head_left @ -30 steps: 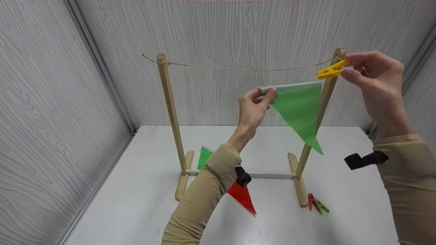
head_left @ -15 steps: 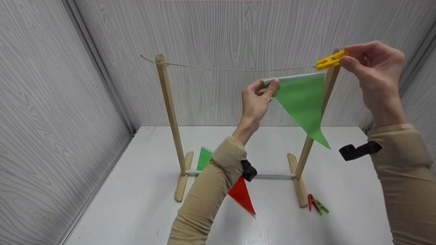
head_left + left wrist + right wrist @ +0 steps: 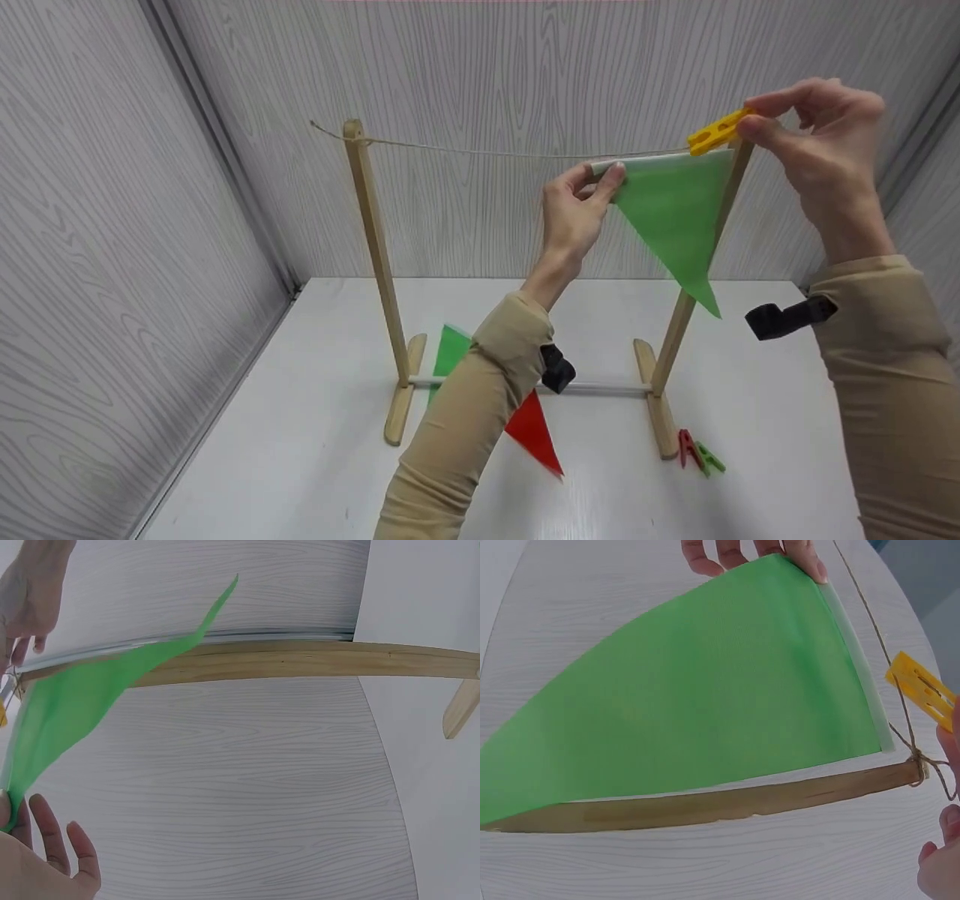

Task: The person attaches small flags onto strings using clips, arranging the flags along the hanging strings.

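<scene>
Scene is backed by grey wood-grain panels (image 3: pixel 480 60); a white table (image 3: pixel 300 480) is cut off at the bottom. A pale wooden two-post stand (image 3: pixel 378 251) is placed on it, braced low by a white rod (image 3: pixel 607 388); its right post is partly hidden. Both tan sleeves (image 3: pixel 465 427) are cropped by the frame. A green triangular pennant with a white top band (image 3: pixel 671 217) is held up just below the stand's cord. The band's left corner is pinched by the left hand (image 3: pixel 574 217), thumb in front. A yellow plastic clothespin (image 3: pixel 716 133) is pinched by the right hand (image 3: pixel 836 150), thumb and index finger; in the wrist views that hand is cut off. On the table, a second green pennant (image 3: pixel 450 349) and a red pennant (image 3: pixel 534 431) are mostly covered by the left forearm; whether they overlap cannot be told. A thin twine cord (image 3: pixel 480 152) is strung between the posts. The clothespin's tip is placed at the cord; whether the cord is clamped cannot be told. By the right foot, a red clothespin (image 3: pixel 688 448) and a green clothespin (image 3: pixel 707 457) are seen side by side.
</scene>
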Motion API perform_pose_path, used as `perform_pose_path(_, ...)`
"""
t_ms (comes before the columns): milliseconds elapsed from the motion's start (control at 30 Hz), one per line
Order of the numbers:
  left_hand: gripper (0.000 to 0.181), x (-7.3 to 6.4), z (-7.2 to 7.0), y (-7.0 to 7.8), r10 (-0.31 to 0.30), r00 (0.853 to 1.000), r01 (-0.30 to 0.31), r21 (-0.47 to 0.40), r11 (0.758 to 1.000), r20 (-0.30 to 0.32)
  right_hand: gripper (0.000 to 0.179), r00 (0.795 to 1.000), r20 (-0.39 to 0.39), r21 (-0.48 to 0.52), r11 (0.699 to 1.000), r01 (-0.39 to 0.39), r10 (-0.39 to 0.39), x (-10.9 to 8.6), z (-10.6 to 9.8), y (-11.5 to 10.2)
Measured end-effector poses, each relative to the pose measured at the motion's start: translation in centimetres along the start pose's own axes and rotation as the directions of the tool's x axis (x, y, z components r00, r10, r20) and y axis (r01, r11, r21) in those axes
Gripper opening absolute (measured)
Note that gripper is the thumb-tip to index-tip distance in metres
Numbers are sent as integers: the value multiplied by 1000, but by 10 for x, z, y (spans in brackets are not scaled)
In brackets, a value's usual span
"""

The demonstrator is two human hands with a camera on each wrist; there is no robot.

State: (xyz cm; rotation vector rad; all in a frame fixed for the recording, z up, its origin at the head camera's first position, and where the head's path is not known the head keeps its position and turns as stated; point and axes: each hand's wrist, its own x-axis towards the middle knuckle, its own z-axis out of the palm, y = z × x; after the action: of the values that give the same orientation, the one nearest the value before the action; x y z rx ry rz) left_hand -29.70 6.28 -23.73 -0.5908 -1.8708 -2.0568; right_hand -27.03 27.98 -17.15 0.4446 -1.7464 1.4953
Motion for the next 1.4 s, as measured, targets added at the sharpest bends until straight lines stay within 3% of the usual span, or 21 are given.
perform_pose_path(100,25,1,1,2,12,1000,-12,11,1000,-1,15,1000,15,-167,986,-12,15,2,0,-4)
perform_pose_path(167,26,2,1,3,17,1000,-17,10,1000,-5,16,999,24,-216,976,-29,34,4,1,-6)
perform_pose_path(467,26,3,3,7,28,1000,-28,-22,999,-1,14,997,68,-288,957,-14,35,5,8,-7)
perform_pose_path(633,26,2,3,8,41,999,-41,4,999,2,15,996,80,-306,952,-17,44,4,8,-9)
perform_pose_path(1400,21,0,3,4,67,998,-68,-24,997,-14,13,988,142,-405,914,5,58,-1,9,-6)
